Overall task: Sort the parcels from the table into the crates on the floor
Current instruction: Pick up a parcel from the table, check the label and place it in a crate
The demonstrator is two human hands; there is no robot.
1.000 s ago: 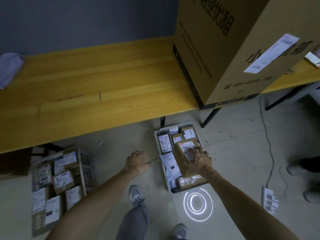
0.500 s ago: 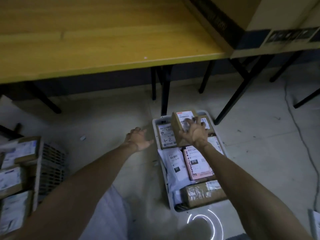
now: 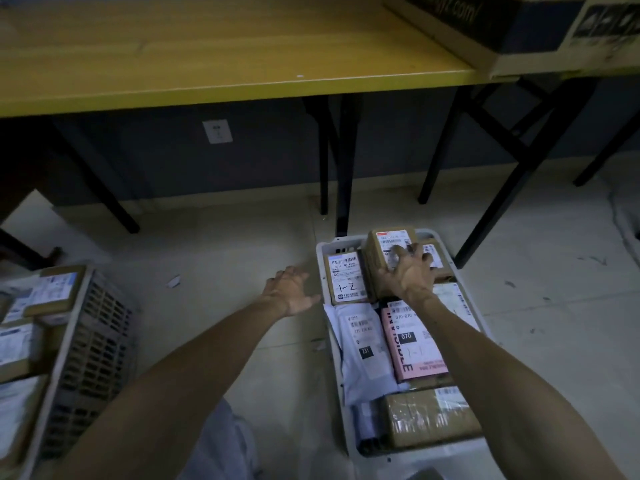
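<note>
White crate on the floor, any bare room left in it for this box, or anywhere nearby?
White crate is crowded wall to wall; right hand sets the brown box atop others. Bare floor lies between it and the grey crate, around the left hand.

Left crate (image 3: pixel 74 341) cut by frame edge; parcel labels unreadable

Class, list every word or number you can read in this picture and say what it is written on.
"1-2": handwritten on the brown box.
"231": black tag on the white mailer.
"070": black tag on the pink parcel.
Big carton: print cut off, blurred.
Other labels: too small or blurred.
</note>
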